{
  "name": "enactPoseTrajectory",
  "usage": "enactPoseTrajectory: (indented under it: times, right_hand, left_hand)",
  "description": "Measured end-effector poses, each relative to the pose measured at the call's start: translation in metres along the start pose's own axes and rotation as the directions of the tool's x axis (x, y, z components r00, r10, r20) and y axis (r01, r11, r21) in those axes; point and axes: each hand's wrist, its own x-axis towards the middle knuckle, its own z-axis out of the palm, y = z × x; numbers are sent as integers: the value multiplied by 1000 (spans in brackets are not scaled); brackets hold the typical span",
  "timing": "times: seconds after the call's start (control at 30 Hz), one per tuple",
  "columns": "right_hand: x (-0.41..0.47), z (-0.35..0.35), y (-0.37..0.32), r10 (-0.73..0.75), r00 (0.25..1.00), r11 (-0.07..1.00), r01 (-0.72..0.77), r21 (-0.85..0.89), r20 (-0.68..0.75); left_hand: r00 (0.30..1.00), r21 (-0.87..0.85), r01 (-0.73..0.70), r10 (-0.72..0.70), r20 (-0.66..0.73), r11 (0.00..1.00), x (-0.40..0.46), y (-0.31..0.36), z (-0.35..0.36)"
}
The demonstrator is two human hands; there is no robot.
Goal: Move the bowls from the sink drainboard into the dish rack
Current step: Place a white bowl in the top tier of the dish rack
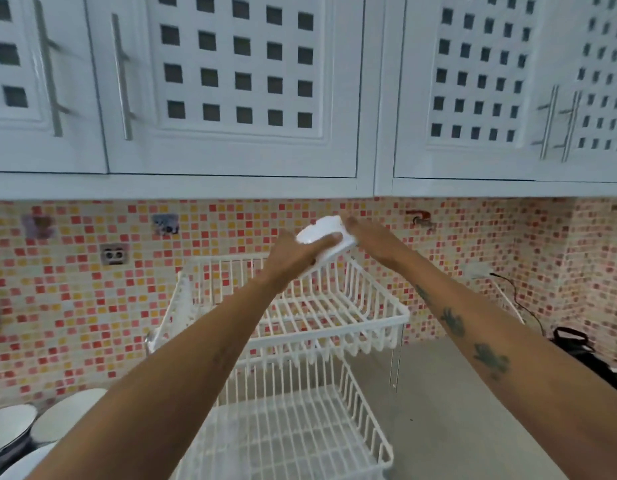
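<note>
A white bowl [323, 237] is held tilted in the air above the back of the top tier of a white two-tier wire dish rack [376, 313]. My left hand [296, 254] grips its near side with the thumb over the rim. My right hand [369, 237] holds its far right side. Both arms reach forward over the rack. The lower tier [366, 410] sits below, nearer to me. At the bottom left, white bowls [68, 415] with dark outsides stand stacked; a second one [9, 424] is beside it.
White wall cabinets [231, 88] hang close above the rack. A mosaic tile wall [75, 306] runs behind, with a socket [113, 255] and a wall tap [419, 218]. A black object with a cable [574, 344] lies on the grey counter [449, 393] at right.
</note>
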Motion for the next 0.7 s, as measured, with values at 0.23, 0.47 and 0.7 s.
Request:
enactPoseTrajectory:
  times: [0.23,0.47,0.7]
  right_hand:
    - [21,39,38,218,972,976,-214,-43,94]
    - [36,63,65,323,936,942,-303,-147,142]
    - [47,76,86,370,925,892,-327,-313,89]
  left_hand:
    - [999,341,-46,40,24,939,13,-39,25]
    - [988,519,1,-83,134,855,22,-68,38]
    - [963,637,30,-192,187,770,22,-74,47]
